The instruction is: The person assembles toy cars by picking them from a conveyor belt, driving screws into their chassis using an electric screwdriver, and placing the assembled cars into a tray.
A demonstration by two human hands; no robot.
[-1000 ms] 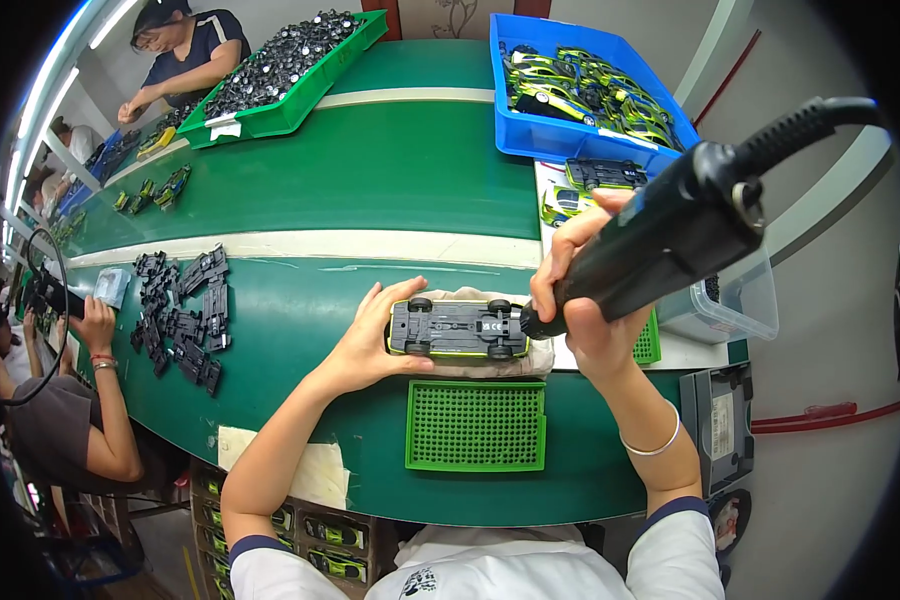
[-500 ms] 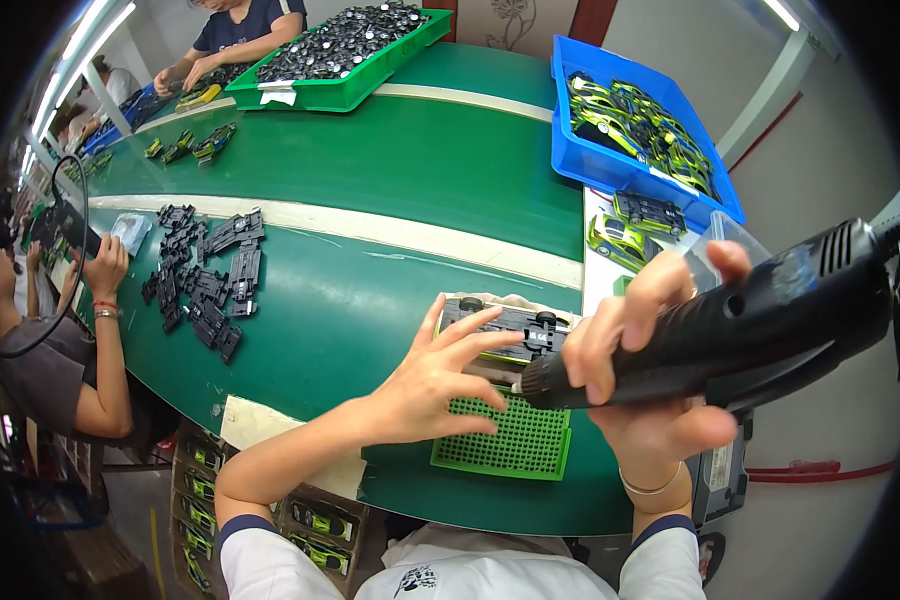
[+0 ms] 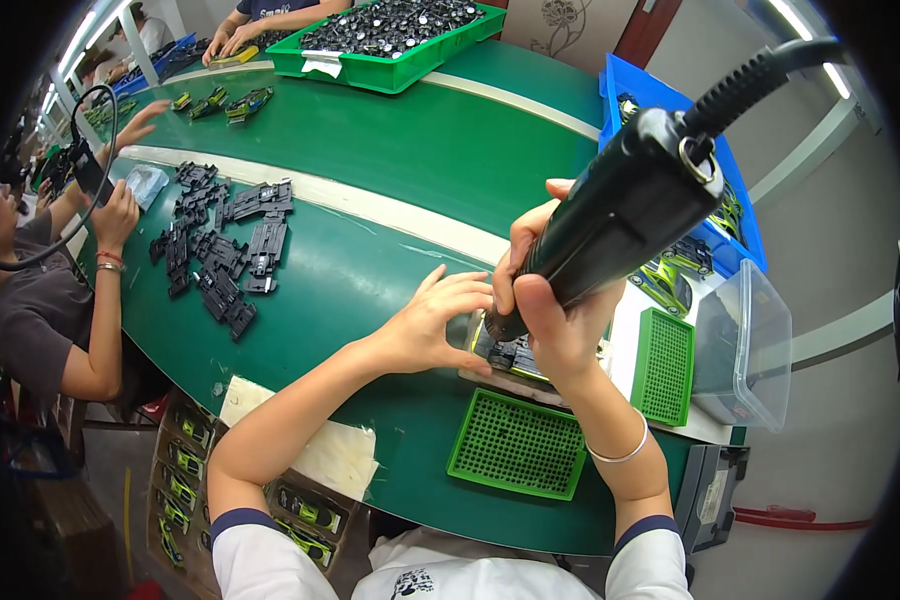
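Note:
My right hand (image 3: 573,335) is wrapped round a black electric screwdriver (image 3: 620,215), which stands tilted with its cable end up and right. Its tip end points down at an upturned toy car (image 3: 513,357) with a black underside, lying in a pale holder. The exact tip is hidden. At the car's left end my left hand (image 3: 420,325) spans it, thumb on the near side and fingers on the far side. Just nearer to me lies a green grid tray (image 3: 518,445) of small holes.
Black car chassis (image 3: 215,255) lie piled at left. A second green grid tray (image 3: 663,365), a clear plastic bin (image 3: 745,345) and a blue crate (image 3: 750,235) of cars stand at right. Behind is a green crate (image 3: 400,75) of black parts. Co-workers sit left and far.
The screwdriver has swung from lying sideways to a steep angle over the toy car. My left hand has closed in around the car's left end. The head view has shifted.

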